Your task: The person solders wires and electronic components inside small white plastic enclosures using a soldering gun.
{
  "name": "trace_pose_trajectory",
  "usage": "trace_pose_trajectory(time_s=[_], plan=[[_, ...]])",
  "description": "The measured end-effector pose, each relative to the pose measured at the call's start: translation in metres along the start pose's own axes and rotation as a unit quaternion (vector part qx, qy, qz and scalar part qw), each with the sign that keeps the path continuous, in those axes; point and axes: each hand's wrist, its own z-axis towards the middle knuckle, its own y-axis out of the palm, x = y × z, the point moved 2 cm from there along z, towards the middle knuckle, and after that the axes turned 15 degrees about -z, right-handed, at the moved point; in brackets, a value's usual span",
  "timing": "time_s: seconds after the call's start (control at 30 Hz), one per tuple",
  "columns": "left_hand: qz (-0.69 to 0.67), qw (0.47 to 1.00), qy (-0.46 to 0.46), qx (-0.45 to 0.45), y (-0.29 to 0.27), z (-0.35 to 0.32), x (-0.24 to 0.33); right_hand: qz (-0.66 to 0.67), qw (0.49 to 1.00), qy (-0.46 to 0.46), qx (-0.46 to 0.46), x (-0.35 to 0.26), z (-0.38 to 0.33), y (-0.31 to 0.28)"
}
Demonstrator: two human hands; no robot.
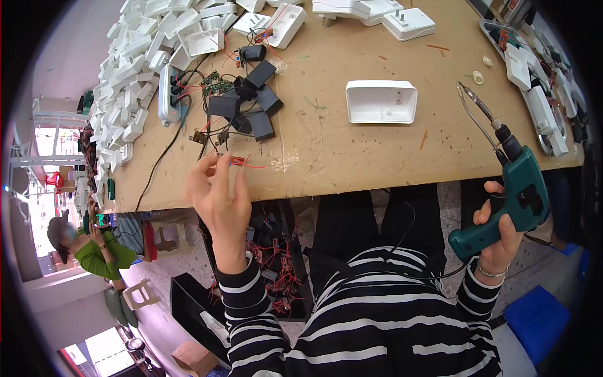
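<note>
My left hand is at the table's near edge, its fingers curled and closed at a small circuit board with red wires; the fingertips partly hide their contact with it. Just beyond lie several black box-shaped parts with dark cables and a green circuit board. My right hand grips the handle of a green soldering gun, its metal tip pointing up and to the left above the table's right side. A white plastic housing, hollow side up, rests on the table between the two hands.
White plastic housings are heaped at the far left. More white pieces lie at the back. A tray of parts stands at the right edge. Below the table, a black bin holds red-wired parts. Another person is at the left.
</note>
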Motion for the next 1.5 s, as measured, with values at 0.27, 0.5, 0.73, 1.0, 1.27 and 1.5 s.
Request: trace_pose_trajectory(time_s=[0.27, 0.5, 0.73, 1.0, 1.27, 1.5], plan=[[-0.234, 0.960, -0.073, 0.137, -0.001, 0.017, -0.030, -0.005, 1.000, -0.001, -0.004, -0.005, -0.001, 0.008], [-0.595, 0.729, -0.092, 0.326, -0.035, 0.086, -0.055, 0.023, 1.000, 0.011, -0.017, -0.005, 0.003, 0.012], [-0.633, 0.680, -0.008, 0.370, -0.047, 0.125, -0.029, 0.018, 0.999, 0.021, 0.037, -0.008, 0.006, 0.020], [-0.565, 0.789, 0.001, 0.240, -0.032, 0.147, -0.042, 0.019, 1.000, 0.018, -0.008, -0.007, 0.007, 0.014], [-0.558, 0.777, -0.024, 0.290, -0.046, 0.161, -0.051, 0.014, 0.999, 0.029, 0.028, -0.007, 0.010, 0.017], [-0.535, 0.819, -0.080, 0.189, -0.013, 0.165, -0.052, 0.029, 0.999, 0.038, -0.001, -0.010, 0.007, 0.019]])
